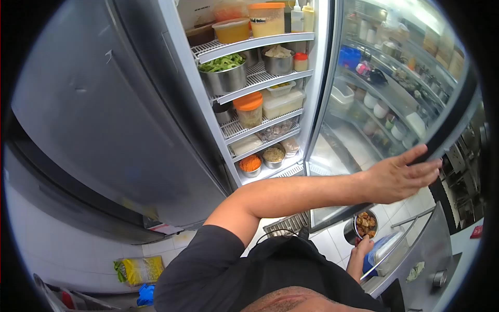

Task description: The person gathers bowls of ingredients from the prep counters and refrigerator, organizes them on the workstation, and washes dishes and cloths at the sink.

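My left hand (403, 176) reaches across to the right and lies against the edge of the glass fridge door (384, 112), its fingers stretched out and thumb apart. The door stands swung open. Lower down, my right hand (360, 250) grips the rim of a round metal pot (349, 232) holding browned chunks of food (366, 224). The fingers on the pot are partly hidden. In front of me, the open fridge (255, 86) has loaded wire shelves. A metal pot of cut greens (224, 79) and an orange-lidded tub (248, 109) stand on them.
On the lowest level sits a bowl of shredded orange food (250, 164). A large steel cabinet (104, 104) rises at left. A yellow bag (139, 270) lies on the floor. A steel counter with a rail (405, 231) is close on my right.
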`<state>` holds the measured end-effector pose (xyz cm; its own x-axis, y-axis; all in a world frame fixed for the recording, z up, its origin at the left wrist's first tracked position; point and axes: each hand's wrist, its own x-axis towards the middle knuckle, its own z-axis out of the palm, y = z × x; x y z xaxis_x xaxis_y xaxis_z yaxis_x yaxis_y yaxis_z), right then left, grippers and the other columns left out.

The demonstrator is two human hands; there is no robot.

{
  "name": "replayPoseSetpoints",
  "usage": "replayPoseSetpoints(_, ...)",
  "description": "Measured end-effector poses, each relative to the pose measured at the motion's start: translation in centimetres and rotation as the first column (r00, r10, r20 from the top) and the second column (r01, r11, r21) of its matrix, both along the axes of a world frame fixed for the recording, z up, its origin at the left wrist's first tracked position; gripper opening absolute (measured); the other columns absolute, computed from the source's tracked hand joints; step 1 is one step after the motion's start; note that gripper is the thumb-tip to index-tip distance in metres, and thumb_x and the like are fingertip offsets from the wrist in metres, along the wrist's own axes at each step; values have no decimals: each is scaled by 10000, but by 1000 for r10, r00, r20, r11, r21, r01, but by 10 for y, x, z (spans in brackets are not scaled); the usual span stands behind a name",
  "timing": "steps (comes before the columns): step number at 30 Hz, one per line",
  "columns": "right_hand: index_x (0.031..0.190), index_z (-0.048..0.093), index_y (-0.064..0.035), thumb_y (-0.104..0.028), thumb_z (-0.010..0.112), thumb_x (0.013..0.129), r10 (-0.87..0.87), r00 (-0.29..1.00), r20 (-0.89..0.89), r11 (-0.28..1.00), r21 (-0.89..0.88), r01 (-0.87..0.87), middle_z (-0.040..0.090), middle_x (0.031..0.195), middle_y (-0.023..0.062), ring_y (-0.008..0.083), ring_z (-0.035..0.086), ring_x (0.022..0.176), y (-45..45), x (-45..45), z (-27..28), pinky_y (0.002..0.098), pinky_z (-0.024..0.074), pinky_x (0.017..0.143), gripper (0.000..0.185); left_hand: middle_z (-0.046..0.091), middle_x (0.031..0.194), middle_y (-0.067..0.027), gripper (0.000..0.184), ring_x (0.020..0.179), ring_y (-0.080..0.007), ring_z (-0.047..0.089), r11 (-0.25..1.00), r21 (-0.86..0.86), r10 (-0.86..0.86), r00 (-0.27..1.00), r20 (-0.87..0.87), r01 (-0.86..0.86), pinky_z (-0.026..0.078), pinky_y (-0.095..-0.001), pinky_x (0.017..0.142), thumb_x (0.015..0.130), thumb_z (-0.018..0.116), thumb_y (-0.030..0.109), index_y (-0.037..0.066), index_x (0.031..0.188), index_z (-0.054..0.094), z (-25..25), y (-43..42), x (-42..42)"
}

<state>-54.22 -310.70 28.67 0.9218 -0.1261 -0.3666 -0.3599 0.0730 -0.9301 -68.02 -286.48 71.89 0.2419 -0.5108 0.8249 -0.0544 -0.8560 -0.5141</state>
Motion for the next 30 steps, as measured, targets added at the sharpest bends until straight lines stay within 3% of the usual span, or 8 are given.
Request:
replayPoseSetpoints(5, 1006, 488, -54, -105, 581, 823, -110, 993, -35, 990, 82, 112, 588, 741, 86, 154, 561, 522, -15, 52, 5, 297, 549, 476, 212, 578, 1313, -94, 319, 1483, -321, 314, 987, 45, -153, 988, 9, 153, 60, -681, 1239, 740, 578, 167, 28, 974, 743, 4, -27, 87)
replayPoseSetpoints(13, 1016, 488, -34, -123, 591, 863, -215, 977, 7, 975, 59, 214, 598, 756, 96, 166, 569, 526, -32, 129, -50, 313, 557, 508, 204, 587, 1346, -30, 286, 1389, -283, 476, 815, -60, -571, 817, 81, 576, 232, -672, 1194, 759, 708, 58, 176, 1018, 732, -24, 29, 129)
replayPoseSetpoints(17, 1065, 501, -24, -104, 592, 871, -312, 949, -51, 949, 36, 314, 623, 810, 112, 183, 570, 515, -46, 153, -44, 316, 543, 496, 229, 620, 1235, -115, 385, 1135, -283, 593, 932, -354, -85, 996, -22, 71, 430, -478, 970, 686, 804, 144, 165, 1063, 731, -71, 149, 114)
replayPoseSetpoints(20, 1035, 469, -6, -109, 604, 878, -385, 922, -24, 922, 33, 386, 622, 825, 138, 197, 569, 520, -45, 151, -35, 326, 553, 510, 231, 680, 1050, -143, 367, 1018, -339, 629, 738, -588, 292, 942, -165, -332, 497, -456, 909, 742, 750, 60, 59, 1102, 680, -64, 267, 95)
replayPoseSetpoints(22, 1028, 463, -1, -113, 609, 881, -401, 916, -15, 916, -9, 401, 618, 823, 144, 195, 568, 529, -50, 150, -33, 327, 554, 514, 235, 631, 1024, -162, 461, 953, -350, 629, 514, -556, 612, 734, -295, -653, 527, -451, 838, 810, 733, 136, 78, 1252, 616, -79, 341, 82)
replayPoseSetpoints(24, 1017, 458, 14, -120, 614, 883, -402, 915, -22, 913, -81, 399, 609, 800, 150, 196, 570, 550, -60, 148, -39, 326, 548, 515, 245, 618, 1003, -175, 543, 884, -359, 682, 310, -570, 660, 603, -448, -761, 573, -465, 766, 880, 700, 251, 137, 1384, 534, -86, 398, 81)
replayPoseSetpoints(27, 1016, 450, 27, -125, 619, 882, -511, 860, 3, 860, -24, 510, 600, 757, 146, 194, 573, 558, -44, 132, -33, 319, 537, 507, 264, 695, 1060, -203, 593, 972, -369, 705, 38, -544, 643, 437, -629, -838, 569, -465, 867, 912, 651, 406, 157, 1431, 506, -72, 448, 89)
replayPoseSetpoints(30, 1041, 446, 30, -125, 618, 880, -507, 861, -46, 862, -49, 505, 602, 758, 143, 192, 575, 560, -29, 117, -19, 315, 535, 509, 282, 733, 1017, -220, 625, 984, -380, 716, -6, -459, 555, 379, -741, -889, 563, -479, 888, 881, 652, 485, 131, 1384, 539, -55, 459, 106)
